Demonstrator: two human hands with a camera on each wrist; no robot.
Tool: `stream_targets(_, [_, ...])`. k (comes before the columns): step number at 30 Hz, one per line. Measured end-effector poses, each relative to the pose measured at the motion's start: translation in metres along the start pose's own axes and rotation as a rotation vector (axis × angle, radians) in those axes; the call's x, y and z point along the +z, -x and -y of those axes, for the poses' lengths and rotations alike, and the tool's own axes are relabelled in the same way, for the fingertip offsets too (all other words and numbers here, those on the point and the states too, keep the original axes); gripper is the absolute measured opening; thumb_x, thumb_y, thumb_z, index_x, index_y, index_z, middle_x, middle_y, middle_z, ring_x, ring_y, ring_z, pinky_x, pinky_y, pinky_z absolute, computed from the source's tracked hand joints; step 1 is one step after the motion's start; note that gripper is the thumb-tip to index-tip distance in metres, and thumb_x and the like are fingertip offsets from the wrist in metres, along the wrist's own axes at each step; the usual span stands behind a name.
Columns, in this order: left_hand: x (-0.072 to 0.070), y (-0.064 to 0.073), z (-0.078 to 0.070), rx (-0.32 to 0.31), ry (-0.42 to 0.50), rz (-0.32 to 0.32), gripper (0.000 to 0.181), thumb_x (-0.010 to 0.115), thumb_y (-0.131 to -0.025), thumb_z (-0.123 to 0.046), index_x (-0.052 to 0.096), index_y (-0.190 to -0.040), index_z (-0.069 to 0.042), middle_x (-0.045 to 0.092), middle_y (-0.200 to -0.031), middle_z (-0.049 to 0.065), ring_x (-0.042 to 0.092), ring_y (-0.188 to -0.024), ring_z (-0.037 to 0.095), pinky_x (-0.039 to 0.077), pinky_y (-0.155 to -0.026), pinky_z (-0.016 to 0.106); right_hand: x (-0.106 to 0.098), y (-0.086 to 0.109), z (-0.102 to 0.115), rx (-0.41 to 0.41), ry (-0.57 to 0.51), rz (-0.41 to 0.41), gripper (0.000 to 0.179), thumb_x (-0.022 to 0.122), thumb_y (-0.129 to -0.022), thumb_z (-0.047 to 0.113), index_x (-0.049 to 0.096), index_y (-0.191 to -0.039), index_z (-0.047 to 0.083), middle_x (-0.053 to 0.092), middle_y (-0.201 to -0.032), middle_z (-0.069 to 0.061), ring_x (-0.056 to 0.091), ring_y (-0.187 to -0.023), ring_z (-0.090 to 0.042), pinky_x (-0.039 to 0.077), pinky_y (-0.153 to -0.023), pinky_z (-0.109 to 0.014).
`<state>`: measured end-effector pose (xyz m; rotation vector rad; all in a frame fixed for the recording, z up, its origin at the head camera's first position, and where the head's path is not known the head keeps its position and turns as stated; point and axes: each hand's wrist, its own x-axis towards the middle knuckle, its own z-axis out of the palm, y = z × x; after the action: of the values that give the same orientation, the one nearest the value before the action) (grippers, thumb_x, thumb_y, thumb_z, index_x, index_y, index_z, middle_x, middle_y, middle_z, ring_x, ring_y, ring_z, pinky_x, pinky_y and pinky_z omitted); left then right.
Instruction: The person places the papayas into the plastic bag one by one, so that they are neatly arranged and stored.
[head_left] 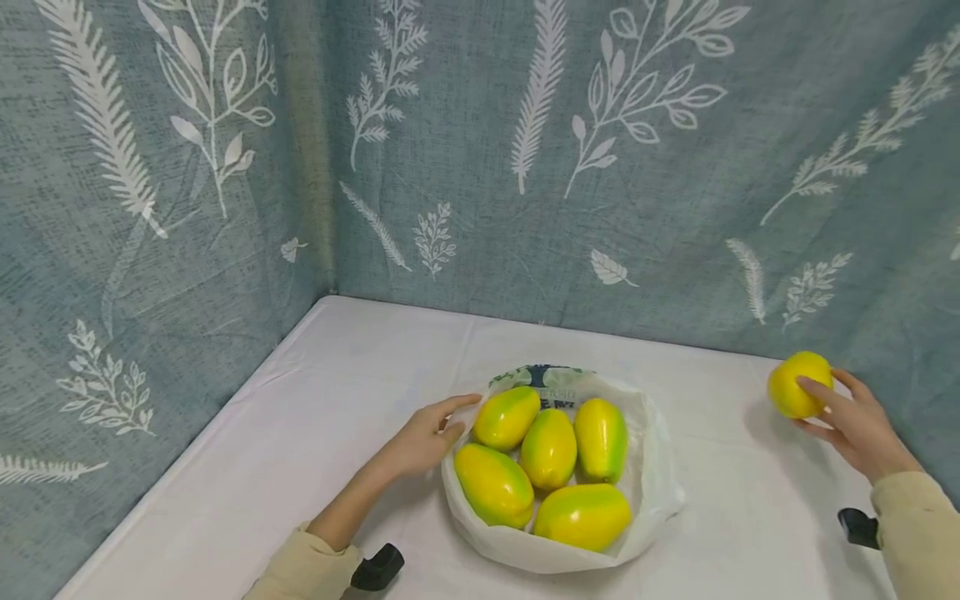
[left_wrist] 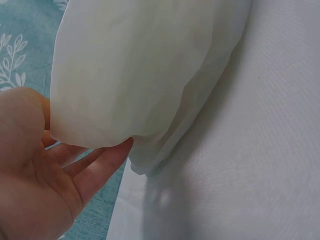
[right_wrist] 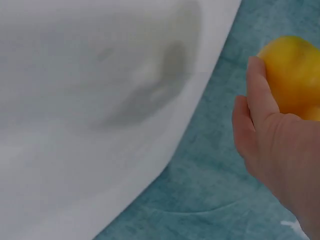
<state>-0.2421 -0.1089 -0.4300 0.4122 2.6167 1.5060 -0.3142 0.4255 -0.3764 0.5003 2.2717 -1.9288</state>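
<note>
A white plastic bag (head_left: 555, 560) with its mouth rolled wide stands on the table. Several glossy, oblong yellow-and-green fruits, papaya-like in shape, lie inside it, one of them a front fruit (head_left: 583, 517). At the bag's left rim, my left hand (head_left: 416, 437) holds the side, thumb and fingers around the plastic (left_wrist: 115, 75). Out to the far right, my right hand (head_left: 855, 421) grips a rounded yellow fruit (head_left: 795, 385) above the table. Its thumb and fingers lie against the fruit's side in the right wrist view; part of that fruit (right_wrist: 292, 70) runs out of frame.
A white cloth (head_left: 360, 358) covers the table. Blue-green curtains (head_left: 465, 167) with white leaf prints rise behind and along the left edge. The right hand is close to the curtain at the right. A black wrist device (head_left: 377, 568) sits under the left sleeve.
</note>
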Motion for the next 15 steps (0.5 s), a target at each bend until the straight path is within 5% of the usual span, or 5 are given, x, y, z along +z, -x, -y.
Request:
stream_targets(4, [0.0,0.0,0.0,-0.004,0.004,-0.005,0.042,0.047,-0.096,-0.001,0.049,-0.138,-0.006,0.045,-0.142,0.014,0.035,-0.133,0.033,0.032,-0.103,0.053,0.011,0.009,0.01,-0.033,0.014,0.052,0.105,0.063,-0.089,0.041,-0.021,-0.149,0.021,-0.021,-0.152,-0.022,0.033,-0.12,-0.035,0.053,-0.079,-0.033])
stream_targets(9, [0.0,0.001,-0.002,-0.005,0.008,-0.01,0.042,0.047,-0.096,-0.001,0.05,-0.138,-0.006,0.046,-0.142,0.015,0.036,-0.133,0.034,0.032,-0.102,0.054,0.031,0.019,0.02,-0.092,0.073,0.134,0.101,0.061,-0.092,0.037,-0.018,-0.15,0.014,0.004,-0.143,-0.027,0.046,-0.095,-0.013,0.053,-0.08,-0.034])
stream_targets(15, [0.0,0.002,-0.002,0.006,0.005,-0.011,0.042,0.048,-0.096,-0.001,0.05,-0.137,-0.006,0.046,-0.141,0.016,0.037,-0.132,0.035,0.033,-0.101,0.055,0.054,0.031,0.029,-0.13,0.14,0.18,0.098,0.058,-0.093,0.039,-0.015,-0.15,0.007,0.014,-0.14,-0.023,0.038,-0.113,-0.032,0.053,-0.081,-0.035])
